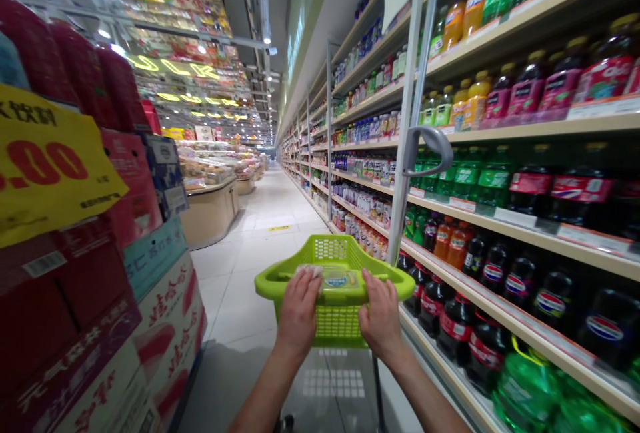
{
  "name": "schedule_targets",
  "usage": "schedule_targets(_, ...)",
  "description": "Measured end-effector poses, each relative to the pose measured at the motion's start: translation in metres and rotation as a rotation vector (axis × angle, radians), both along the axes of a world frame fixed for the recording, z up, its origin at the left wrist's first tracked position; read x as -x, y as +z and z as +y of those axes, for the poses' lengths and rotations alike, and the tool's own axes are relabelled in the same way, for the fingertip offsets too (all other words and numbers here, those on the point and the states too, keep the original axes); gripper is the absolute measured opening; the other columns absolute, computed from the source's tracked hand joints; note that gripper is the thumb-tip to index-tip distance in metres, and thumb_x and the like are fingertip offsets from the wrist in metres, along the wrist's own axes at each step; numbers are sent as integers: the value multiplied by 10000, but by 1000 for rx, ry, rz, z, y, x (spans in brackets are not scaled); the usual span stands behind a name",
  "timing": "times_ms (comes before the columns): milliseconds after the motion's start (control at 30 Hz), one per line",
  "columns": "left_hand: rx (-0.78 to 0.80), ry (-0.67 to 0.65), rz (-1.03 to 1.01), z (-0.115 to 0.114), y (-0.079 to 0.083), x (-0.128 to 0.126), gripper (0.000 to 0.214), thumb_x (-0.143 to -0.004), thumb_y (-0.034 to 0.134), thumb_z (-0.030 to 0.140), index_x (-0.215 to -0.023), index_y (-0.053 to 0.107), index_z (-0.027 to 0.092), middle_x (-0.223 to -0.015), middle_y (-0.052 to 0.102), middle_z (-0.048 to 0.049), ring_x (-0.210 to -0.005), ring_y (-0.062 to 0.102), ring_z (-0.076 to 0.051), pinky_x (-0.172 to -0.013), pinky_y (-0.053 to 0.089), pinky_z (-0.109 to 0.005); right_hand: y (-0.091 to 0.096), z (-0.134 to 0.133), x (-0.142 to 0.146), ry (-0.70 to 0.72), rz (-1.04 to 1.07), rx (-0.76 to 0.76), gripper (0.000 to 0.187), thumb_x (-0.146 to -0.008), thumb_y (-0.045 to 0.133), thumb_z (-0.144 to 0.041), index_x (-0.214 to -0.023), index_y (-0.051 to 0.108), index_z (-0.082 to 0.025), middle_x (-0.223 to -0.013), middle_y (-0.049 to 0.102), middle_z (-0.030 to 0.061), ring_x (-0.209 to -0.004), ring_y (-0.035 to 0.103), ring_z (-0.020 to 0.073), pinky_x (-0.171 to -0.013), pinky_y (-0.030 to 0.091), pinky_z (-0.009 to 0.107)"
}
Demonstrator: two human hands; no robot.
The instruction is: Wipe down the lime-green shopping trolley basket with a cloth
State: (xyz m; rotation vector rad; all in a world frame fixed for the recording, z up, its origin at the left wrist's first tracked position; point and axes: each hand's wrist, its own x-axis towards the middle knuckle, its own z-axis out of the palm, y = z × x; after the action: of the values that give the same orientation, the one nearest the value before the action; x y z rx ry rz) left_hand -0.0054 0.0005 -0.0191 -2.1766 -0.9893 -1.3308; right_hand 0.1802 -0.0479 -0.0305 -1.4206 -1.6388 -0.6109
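Note:
A bright green plastic shopping cart [337,330] stands in front of me, with perforated basket walls. My left hand [299,306] is closed on a crumpled whitish cloth [313,271] and rests on the left part of the cart's handle. My right hand [381,313] grips the handle's right part, with its fingers curled over the bar. Between the hands, a small label [340,279] with blue print sits on the cart. The palms and the undersides of the fingers are hidden.
Drink shelves [525,220] full of bottles line the right side, with a grey handle [430,151] on an upright frame. Stacked drink cartons [167,326] and a yellow price sign [55,166] stand close on the left. A white tiled aisle [265,220] runs ahead past rounded display counters [207,213].

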Motion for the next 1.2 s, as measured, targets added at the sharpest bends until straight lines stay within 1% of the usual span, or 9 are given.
schedule_targets(100,43,10,17,6,4,8,342,-808,338,121,-1053,570,177,-1149,566,-94,-1124,459,-217,-942,379,-431,-1,-1,-9,37,-24,6,712,-669,371,-84,-1355,191,-146,-1175,514,100,-1088,453,218,-984,248,464)
schedule_targets(267,309,135,-24,27,33,45,330,-764,357,144,-989,597,173,-997,628,-81,-935,555,-207,-835,439,-387,0,-2,-18,82,-20,27,680,-702,419,-165,-1346,201,-151,-1194,499,106,-1102,442,238,-983,231,484)
schedule_targets(367,497,81,76,24,47,44,304,-754,355,138,-893,619,195,-896,642,-41,-853,570,-175,-791,449,-323,0,-1,-17,94,-7,24,620,-748,441,-259,-1326,243,-150,-1190,498,110,-1096,437,245,-975,219,491)
schedule_targets(467,556,61,80,15,50,36,284,-769,352,156,-862,615,206,-869,632,-27,-846,566,-165,-769,447,-298,0,3,-20,112,-14,31,544,-788,425,-321,-1292,303,-158,-1179,505,103,-1094,433,238,-966,219,482)
schedule_targets(733,365,45,13,-11,26,4,304,-755,383,102,-948,604,181,-941,634,-62,-910,559,-188,-815,465,-361,5,25,-56,45,24,97,461,-838,328,-330,-1261,385,-155,-1147,545,102,-1100,445,238,-968,216,524)
schedule_targets(833,203,-15,13,-26,16,-11,352,-754,372,85,-1003,599,188,-1032,618,-79,-975,549,-195,-843,469,-381,9,24,-43,38,44,108,416,-851,300,-270,-1234,427,-169,-1230,502,105,-1192,375,246,-969,220,538)
schedule_targets(933,133,-135,47,-38,13,-15,362,-787,359,108,-1058,580,201,-1080,604,-78,-1025,535,-182,-876,465,-361,10,14,-14,169,-25,97,361,-850,327,-242,-1164,500,-200,-1243,500,76,-1206,372,218,-999,207,504)
schedule_targets(1033,176,-216,5,-39,13,-4,364,-807,362,137,-1109,552,208,-1112,592,-79,-1056,523,-171,-901,456,-349,7,4,4,233,-41,69,314,-844,346,-225,-1067,568,-222,-1176,555,48,-1192,390,209,-1018,165,509)
schedule_targets(1200,368,-190,-198,-20,4,19,345,-793,373,154,-1064,578,216,-1079,619,-57,-1017,556,-166,-890,469,-363,4,5,-9,193,13,48,322,-830,336,-207,-1022,594,-214,-1147,574,49,-1202,380,227,-997,183,536)
